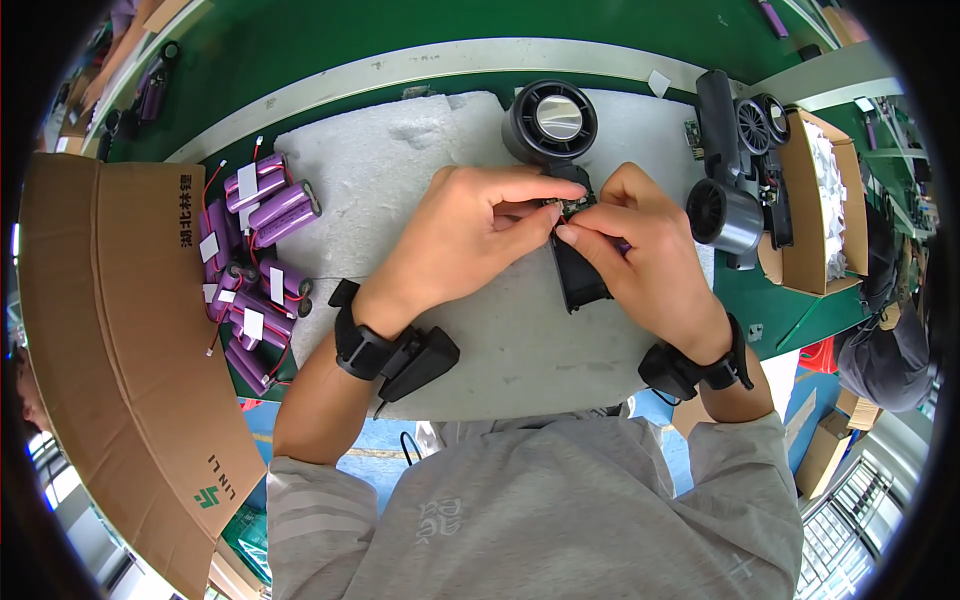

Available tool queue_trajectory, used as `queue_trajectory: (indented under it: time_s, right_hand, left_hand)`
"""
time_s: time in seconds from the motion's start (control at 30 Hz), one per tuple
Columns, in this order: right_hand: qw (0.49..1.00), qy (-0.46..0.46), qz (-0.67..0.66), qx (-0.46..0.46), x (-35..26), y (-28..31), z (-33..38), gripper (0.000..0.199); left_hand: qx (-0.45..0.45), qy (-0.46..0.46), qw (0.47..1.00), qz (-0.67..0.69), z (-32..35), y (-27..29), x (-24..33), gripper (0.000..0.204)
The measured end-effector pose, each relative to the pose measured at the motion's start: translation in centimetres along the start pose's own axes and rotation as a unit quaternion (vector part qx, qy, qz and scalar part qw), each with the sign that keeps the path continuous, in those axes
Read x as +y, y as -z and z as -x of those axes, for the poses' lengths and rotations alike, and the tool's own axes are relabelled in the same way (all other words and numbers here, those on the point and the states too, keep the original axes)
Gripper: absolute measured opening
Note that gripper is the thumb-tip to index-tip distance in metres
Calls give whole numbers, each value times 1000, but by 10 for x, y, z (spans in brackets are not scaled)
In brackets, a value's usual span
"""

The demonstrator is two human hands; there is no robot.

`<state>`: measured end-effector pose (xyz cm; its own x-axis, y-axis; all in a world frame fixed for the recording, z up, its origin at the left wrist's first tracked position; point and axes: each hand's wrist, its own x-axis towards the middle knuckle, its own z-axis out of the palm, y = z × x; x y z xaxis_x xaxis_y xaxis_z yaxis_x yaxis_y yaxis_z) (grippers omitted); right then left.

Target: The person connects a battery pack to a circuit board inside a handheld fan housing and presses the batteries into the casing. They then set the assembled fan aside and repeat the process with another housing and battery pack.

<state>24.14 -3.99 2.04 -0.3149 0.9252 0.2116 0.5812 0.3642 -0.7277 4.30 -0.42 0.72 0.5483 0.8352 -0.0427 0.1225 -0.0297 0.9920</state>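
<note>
A black handheld fan (560, 135) lies on a white foam pad (400, 170), its round head pointing away from me and its open handle toward me. My left hand (470, 235) and my right hand (640, 250) meet over the handle (580, 275). Fingertips of both hands pinch at a small circuit board with thin wires (567, 205) at the neck of the fan. My fingers hide most of that part. Both wrists wear black straps carrying small black devices.
Several purple battery packs with red and black leads (255, 260) lie left of the pad. A large brown cardboard sheet (110, 330) sits at far left. More black fans (735, 170) and an open carton of white parts (815, 205) stand at the right. The bench (300, 50) is green.
</note>
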Motion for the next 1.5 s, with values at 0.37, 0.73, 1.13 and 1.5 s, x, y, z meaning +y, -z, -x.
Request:
queue_trajectory:
  time_s: [0.37,0.73,1.13,1.5]
  right_hand:
    - [1000,1,-26,-14,3,3,2,10]
    - [997,-45,-55,19,-8,-5,-2,27]
    - [1000,0,-12,18,0,-12,-7,34]
    - [998,26,47,28,6,18,-19,33]
  left_hand:
    - [-33,16,999,-25,0,2,4,39]
    - [25,1,999,-44,5,0,1,30]
    - [22,-92,989,-110,1,5,-10,30]
    - [23,-99,985,-143,-23,-2,16,31]
